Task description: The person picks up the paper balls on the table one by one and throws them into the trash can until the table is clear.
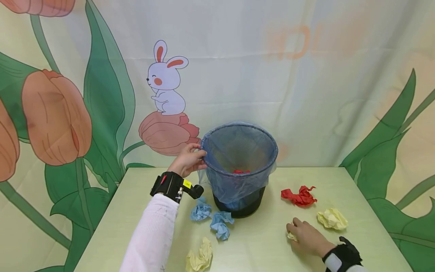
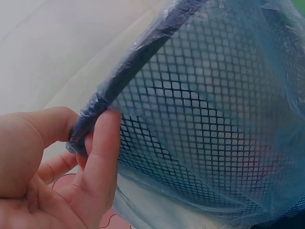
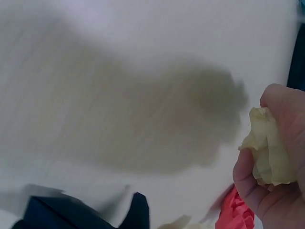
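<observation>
A mesh wastebasket (image 1: pixel 239 206) with a translucent blue liner stands at the back middle of the table, tilted slightly toward the camera. My left hand (image 1: pixel 188 160) pinches its lined rim (image 2: pixel 128 67) on the left side, thumb and fingers on either side of the edge. Something red lies inside at the bottom. Over the table's right half, my right hand (image 1: pixel 308 237) grips a crumpled yellow paper ball (image 3: pixel 269 148), mostly covered by the fingers in the head view. Near that hand lie a red crumpled paper (image 1: pixel 300 197) and another yellow one (image 1: pixel 332 219).
Two blue crumpled papers (image 1: pixel 201 210) lie at the wastebasket's front left. A yellow crumpled paper (image 1: pixel 199 255) sits near the table's front edge. Behind the pale table (image 1: pixel 112 234) hangs a printed curtain (image 1: pixel 234 75) with tulips and a rabbit.
</observation>
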Demonstrator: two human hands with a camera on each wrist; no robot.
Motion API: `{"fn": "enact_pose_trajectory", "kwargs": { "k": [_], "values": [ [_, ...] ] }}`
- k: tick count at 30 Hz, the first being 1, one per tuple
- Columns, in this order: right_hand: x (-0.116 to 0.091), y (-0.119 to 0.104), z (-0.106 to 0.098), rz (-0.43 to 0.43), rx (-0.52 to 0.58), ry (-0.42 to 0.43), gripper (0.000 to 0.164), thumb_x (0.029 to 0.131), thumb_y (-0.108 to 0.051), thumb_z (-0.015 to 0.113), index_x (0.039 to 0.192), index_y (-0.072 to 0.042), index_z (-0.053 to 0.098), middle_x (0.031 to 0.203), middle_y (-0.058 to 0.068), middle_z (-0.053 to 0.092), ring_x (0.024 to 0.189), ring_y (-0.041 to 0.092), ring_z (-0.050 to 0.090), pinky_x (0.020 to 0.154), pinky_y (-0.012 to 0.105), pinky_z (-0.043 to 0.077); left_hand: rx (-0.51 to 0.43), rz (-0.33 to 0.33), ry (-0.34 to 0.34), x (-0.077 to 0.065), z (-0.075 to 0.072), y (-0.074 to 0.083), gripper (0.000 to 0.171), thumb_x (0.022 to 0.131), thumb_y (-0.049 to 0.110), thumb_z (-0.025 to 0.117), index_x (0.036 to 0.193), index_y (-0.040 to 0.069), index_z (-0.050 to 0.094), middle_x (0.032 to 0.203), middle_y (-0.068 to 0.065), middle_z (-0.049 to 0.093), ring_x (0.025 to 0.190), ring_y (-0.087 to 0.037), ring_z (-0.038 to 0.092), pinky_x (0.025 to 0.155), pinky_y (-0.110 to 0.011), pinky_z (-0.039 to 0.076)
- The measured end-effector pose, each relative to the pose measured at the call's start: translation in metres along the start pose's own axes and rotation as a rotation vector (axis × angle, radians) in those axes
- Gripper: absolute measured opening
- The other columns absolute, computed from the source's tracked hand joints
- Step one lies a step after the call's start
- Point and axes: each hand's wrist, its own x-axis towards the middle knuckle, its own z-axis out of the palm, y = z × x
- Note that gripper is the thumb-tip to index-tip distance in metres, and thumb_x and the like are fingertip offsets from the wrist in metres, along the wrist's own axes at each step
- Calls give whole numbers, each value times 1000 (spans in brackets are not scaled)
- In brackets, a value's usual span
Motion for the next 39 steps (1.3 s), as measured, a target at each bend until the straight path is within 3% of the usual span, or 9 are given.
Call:
{"fn": "enact_pose_trajectory", "kwargs": {
  "k": [9,16,28,39],
  "values": [
    [19,10,-18,-44,-39,102,25,73,-16,74,89,-13,55,78,-1,42,58,11,38,51,22,33,-7,5,0,0,-1,-1,37,93,11,52,125,10,34,113,-8,39,64,-14,47,59,-23,55],
    [32,14,-49,-12,-63,127,30,72,-16,75,97,-10,58,86,4,50,61,12,43,53,24,40,1,1,3,1,0,-2,35,93,11,52,123,11,35,98,-7,39,63,-13,48,59,-23,55],
    [53,18,-83,-63,-84,265,28,74,-19,76,92,-8,57,76,1,45,56,11,38,50,21,34,1,5,0,1,0,-1,36,93,11,52,124,11,35,105,-7,40,64,-14,47,60,-24,55],
    [72,23,-123,-2,-75,221,22,76,-13,69,92,-8,55,77,5,44,58,17,42,53,27,38,6,-2,9,1,-1,-1,36,93,11,53,124,11,35,102,-7,40,64,-14,47,62,-25,56]
  ]
}}
